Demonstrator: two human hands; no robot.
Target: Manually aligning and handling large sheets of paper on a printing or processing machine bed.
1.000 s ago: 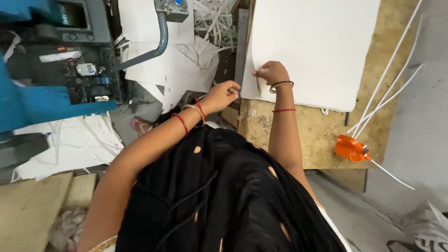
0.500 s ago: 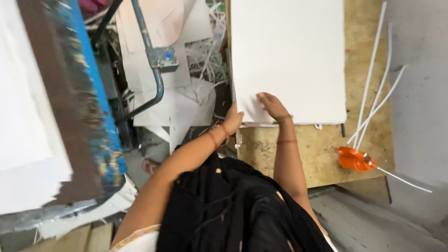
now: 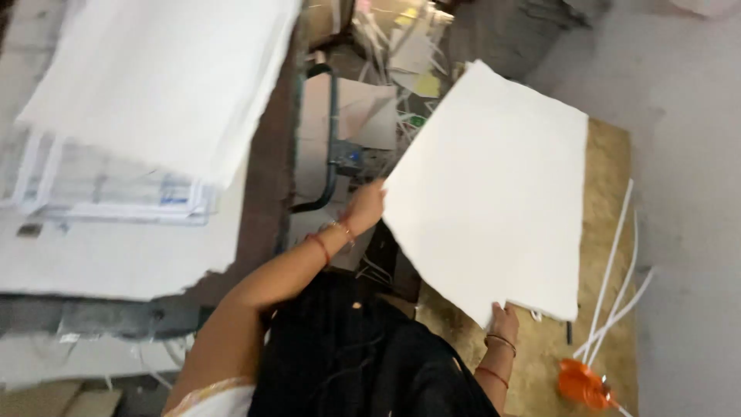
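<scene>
Now left hand (image 3: 364, 207) and right hand (image 3: 505, 318) grip the paper stack's (image 3: 494, 193) opposite edges.

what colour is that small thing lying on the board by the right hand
Bright orange, lying near the right hand on the brown board; the head view shows it.

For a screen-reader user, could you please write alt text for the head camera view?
A person's left hand and right hand lift a stack of large white sheets by its edges above a wooden board. More white paper stacks lie to the left, an orange object at lower right.
</scene>
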